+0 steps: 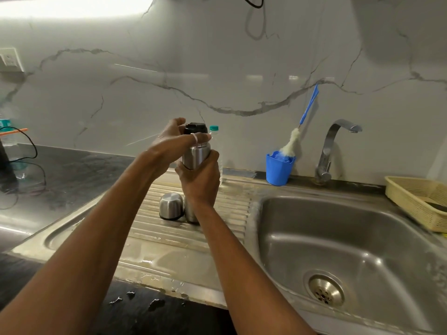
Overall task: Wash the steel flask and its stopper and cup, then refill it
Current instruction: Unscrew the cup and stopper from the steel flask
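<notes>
Steel flask [195, 157] upright on drainboard [169, 257], black stopper [196, 128] in its neck, left hand [174, 140] curled round stopper, right hand [200, 176] gripping flask body, steel cup [171, 205] inverted just beside, plastic bottle [214, 131] behind, sink [314, 238] to right

The steel flask [195, 154] stands upright on the draining board [154, 228], with the right hand [199, 180] gripping its middle. Its black stopper [196, 128] sits in the neck, the left hand [174, 141] curled round it. The steel cup [171, 205] lies upside down at the flask's nine o'clock, just beside its base.
</notes>
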Motion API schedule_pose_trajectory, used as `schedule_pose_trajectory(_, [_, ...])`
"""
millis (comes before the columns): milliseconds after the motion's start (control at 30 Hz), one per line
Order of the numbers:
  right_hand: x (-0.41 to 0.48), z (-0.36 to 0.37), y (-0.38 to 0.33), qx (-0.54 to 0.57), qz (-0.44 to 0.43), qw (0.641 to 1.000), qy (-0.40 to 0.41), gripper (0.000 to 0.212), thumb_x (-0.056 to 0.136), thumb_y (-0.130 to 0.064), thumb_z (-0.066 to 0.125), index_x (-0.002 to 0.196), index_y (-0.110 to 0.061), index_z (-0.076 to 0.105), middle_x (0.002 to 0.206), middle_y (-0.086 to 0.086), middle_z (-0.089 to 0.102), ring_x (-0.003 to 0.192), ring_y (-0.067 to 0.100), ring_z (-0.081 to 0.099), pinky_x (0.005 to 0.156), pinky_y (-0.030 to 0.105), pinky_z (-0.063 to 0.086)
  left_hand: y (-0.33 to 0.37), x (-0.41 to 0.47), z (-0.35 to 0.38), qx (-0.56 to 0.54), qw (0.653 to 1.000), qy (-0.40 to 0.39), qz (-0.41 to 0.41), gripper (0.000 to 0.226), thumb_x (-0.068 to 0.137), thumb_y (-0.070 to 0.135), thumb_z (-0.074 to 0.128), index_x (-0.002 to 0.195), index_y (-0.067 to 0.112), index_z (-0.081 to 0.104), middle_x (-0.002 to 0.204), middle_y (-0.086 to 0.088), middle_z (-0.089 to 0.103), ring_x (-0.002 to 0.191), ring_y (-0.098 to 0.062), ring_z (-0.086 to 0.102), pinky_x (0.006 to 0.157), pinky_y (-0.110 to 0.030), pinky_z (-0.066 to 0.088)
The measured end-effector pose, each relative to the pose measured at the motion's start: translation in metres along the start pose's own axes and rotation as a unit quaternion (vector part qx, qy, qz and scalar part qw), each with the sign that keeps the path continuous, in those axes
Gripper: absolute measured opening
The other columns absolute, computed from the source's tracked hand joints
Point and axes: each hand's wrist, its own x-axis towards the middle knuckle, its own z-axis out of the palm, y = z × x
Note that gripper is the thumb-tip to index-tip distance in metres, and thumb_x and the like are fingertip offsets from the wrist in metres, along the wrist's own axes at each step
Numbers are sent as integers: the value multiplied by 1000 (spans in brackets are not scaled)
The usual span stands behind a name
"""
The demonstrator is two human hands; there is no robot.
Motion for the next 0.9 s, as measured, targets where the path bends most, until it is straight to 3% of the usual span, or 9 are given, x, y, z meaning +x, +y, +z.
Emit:
schedule_pose_trajectory(167, [6, 16, 10, -41, 9, 999, 12, 76, 78, -33, 88, 137, -16, 42, 126, 6, 63, 106, 22, 66, 92, 36, 59, -3, 2, -16, 29, 999, -35, 19, 57, 97, 12, 65, 151, 13, 45, 138, -1, 58, 124, -16, 53, 85, -15, 43])
schedule_pose_trajectory(333, [10, 20, 19, -35, 2, 999, 15, 76, 78, -35, 87, 135, -18, 41, 125, 4, 62, 107, 20, 64, 89, 29, 56, 0, 4, -2, 28, 998, 45, 34, 50, 86, 22, 81, 131, 13, 60, 109, 6, 65, 96, -7, 61, 61, -5, 45])
schedule_pose_trajectory(433, [9, 21, 20, -33, -1, 999, 24, 76, 78, -35, 87, 136, -17, 42, 125, 5, 62, 107, 19, 63, 87, 25, 52, -1, 10, 7, 52, 992, 106, 33, 54, 71, 42, 91, 112, 17, 67, 97, 8, 66, 96, -12, 64, 73, -19, 54])
schedule_pose_trajectory(500, [9, 21, 21, -28, -7, 999, 26, 76, 77, -36, 87, 136, -16, 42, 126, 5, 62, 107, 19, 63, 86, 22, 49, 2, 12, 8, 85, 990, 112, 23, 53, 69, 50, 90, 104, 18, 65, 93, 6, 65, 88, -10, 62, 69, -21, 52])
schedule_pose_trajectory(567, [9, 22, 22, -26, -11, 999, 28, 76, 77, -36, 88, 135, -16, 43, 125, 5, 63, 105, 19, 64, 85, 22, 50, 4, 14, 8, 94, 993, 68, 11, 61, 73, 53, 86, 114, 13, 64, 102, -2, 68, 88, -10, 62, 62, -18, 46])
schedule_pose_trajectory(633, [9, 22, 23, -26, -16, 999, 34, 76, 76, -35, 88, 133, -16, 43, 122, 5, 63, 99, 15, 62, 85, 24, 52, 7, 11, 7, 71, 997, 20, 15, 76, 81, 52, 81, 139, 13, 51, 123, -1, 61, 104, -14, 60, 70, -18, 44])
schedule_pose_trajectory(700, [9, 22, 23, -32, -16, 999, 35, 75, 76, -34, 88, 133, -17, 42, 120, 5, 63, 93, 10, 57, 85, 26, 56, 8, 6, 3, 31, 999, -12, 22, 75, 93, 39, 72, 153, 13, 36, 132, 2, 52, 119, -15, 52, 81, -18, 41])
schedule_pose_trajectory(800, [9, 21, 21, -27, -8, 999, 22, 77, 77, -33, 87, 136, -19, 40, 125, 4, 62, 99, 14, 61, 84, 23, 51, 8, 3, -7, 33, 999, -25, 29, 60, 99, 17, 62, 155, 13, 40, 141, -2, 53, 124, -13, 47, 90, -18, 38])
schedule_pose_trajectory(900, [9, 21, 21, -25, -4, 1000, 18, 77, 77, -33, 87, 137, -20, 40, 127, 4, 62, 106, 18, 64, 88, 25, 53, 9, 3, -12, 61, 997, -22, 37, 58, 99, 7, 61, 153, 11, 42, 148, -5, 53, 120, -10, 47, 82, -11, 38])
